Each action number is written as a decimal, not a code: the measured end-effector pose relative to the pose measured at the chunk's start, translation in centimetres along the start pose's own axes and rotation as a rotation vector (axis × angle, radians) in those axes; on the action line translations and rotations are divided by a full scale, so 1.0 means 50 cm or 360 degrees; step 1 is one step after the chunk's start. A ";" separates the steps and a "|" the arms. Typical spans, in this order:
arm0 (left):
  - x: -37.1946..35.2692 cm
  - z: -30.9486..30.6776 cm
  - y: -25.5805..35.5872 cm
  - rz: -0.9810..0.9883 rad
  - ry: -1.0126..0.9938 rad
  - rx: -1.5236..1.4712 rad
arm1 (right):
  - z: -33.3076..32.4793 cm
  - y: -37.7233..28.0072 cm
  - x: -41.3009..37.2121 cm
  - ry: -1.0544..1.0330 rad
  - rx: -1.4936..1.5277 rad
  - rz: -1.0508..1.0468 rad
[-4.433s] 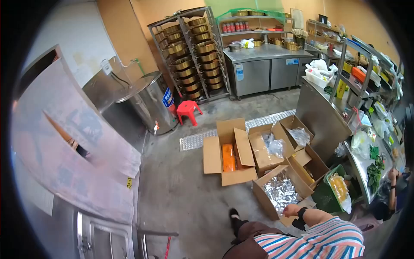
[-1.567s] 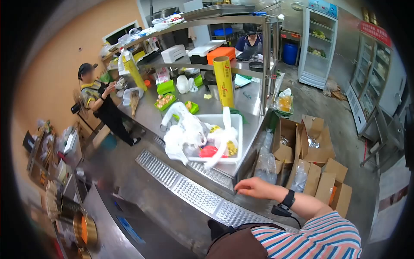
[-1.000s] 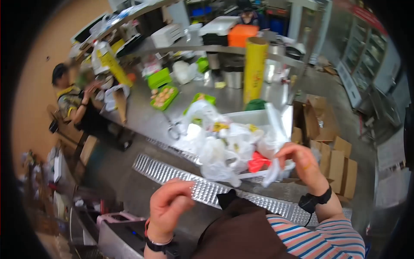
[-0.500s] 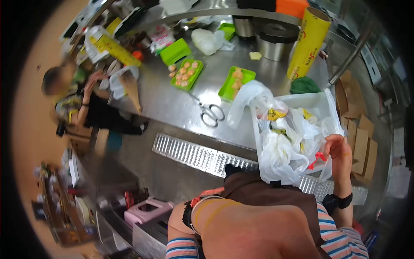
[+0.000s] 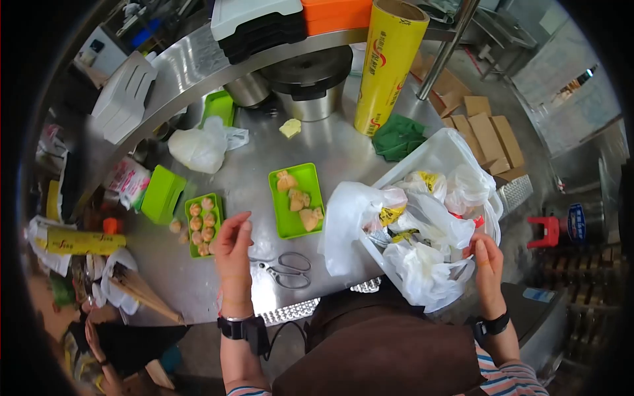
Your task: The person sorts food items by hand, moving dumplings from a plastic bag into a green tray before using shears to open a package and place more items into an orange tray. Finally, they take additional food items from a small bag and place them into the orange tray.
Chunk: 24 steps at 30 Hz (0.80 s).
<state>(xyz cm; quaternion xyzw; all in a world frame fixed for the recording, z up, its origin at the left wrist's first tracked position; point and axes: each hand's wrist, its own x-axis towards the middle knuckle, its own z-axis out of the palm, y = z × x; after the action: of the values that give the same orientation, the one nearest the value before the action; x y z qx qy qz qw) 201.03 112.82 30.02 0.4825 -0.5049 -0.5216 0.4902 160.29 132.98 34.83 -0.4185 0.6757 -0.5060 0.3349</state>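
My left hand point(image 5: 234, 241) hovers above the front of the steel table, its fingers loosely stretched and nothing in them. Metal scissors point(image 5: 288, 270) lie just to its right. Beyond it are a green tray point(image 5: 295, 233) with several wrapped dumpling-like pieces point(image 5: 299, 199) and a smaller green tray point(image 5: 193, 247) filled with similar rounded pieces. My right hand point(image 5: 487, 264) is at the front right side of a white plastic bin point(image 5: 413, 160). Its fingers are extended beside the crumpled plastic bags point(image 5: 426, 264) heaped inside, overlapping their edge.
A tall yellow roll point(image 5: 389, 66) stands behind the bin beside a green cloth point(image 5: 398, 137). A lidded metal pot point(image 5: 310, 86) sits under the raised shelf. Another person's hand point(image 5: 94, 340) shows at lower left. Cardboard point(image 5: 482, 135) leans at right.
The view has swung to the right. My left hand, with its arm close across the lower view before, is now out over the table. My right hand stays by the bin, its fingers straighter.
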 end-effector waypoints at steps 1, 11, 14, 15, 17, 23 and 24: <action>0.021 -0.013 -0.037 -0.0029 0.0028 0.0339 | 0.006 0.006 -0.015 0.0168 -0.0055 -0.0020; 0.211 0.072 -0.134 0.0848 -0.0419 0.1495 | 0.061 -0.008 -0.077 0.0556 -0.0850 -0.0350; 0.225 0.070 -0.160 0.0876 -0.0495 0.1636 | 0.055 0.013 -0.068 0.0614 -0.1000 -0.0392; 0.226 0.064 -0.159 0.0884 -0.0517 0.1616 | 0.054 0.020 -0.063 0.0646 -0.1027 -0.0375; 0.226 0.056 -0.149 0.0892 -0.0553 0.1602 | 0.054 0.035 -0.057 0.0683 -0.1048 -0.0344; 0.193 0.074 -0.078 0.0879 -0.0508 0.1688 | 0.051 0.120 -0.057 0.0703 -0.0979 -0.0211; 0.180 0.081 -0.074 0.0957 -0.0694 0.1686 | 0.056 0.125 -0.059 0.0726 -0.0970 -0.0180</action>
<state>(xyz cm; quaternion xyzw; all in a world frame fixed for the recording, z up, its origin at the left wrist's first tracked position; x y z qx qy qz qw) 196.42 104.07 26.34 0.3795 -0.8950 -0.1278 0.1966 162.59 135.37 28.14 -0.4122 0.8282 -0.3796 0.0079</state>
